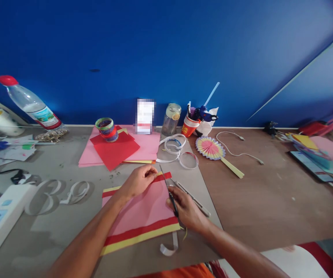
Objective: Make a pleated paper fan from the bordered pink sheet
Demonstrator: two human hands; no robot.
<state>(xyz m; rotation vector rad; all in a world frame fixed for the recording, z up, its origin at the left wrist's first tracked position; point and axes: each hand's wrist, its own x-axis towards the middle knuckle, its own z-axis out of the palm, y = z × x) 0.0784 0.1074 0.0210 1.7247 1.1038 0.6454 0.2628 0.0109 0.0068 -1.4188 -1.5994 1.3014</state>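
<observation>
A pink paper sheet (143,210) with red and yellow bands along two opposite edges lies in front of me. My left hand (141,179) pinches its far edge near the upper right corner. In my right hand (188,206) is a pair of scissors (172,202) with black handles, their blades pointing away from me across the paper's right edge. A short red and yellow piece of that edge sticks out right of the blades. Just beyond my right hand lies a utility knife (196,200). A curled white strip (170,250) sits by the paper's near right corner.
Behind the sheet are stacked pink papers (88,152), a red square (114,150) and a tape roll (107,130). White tape loops (188,161), a glass jar (171,120), a red cup (190,126) and a folded paper fan (211,148) stand or lie rightward. A power strip (7,216) is left.
</observation>
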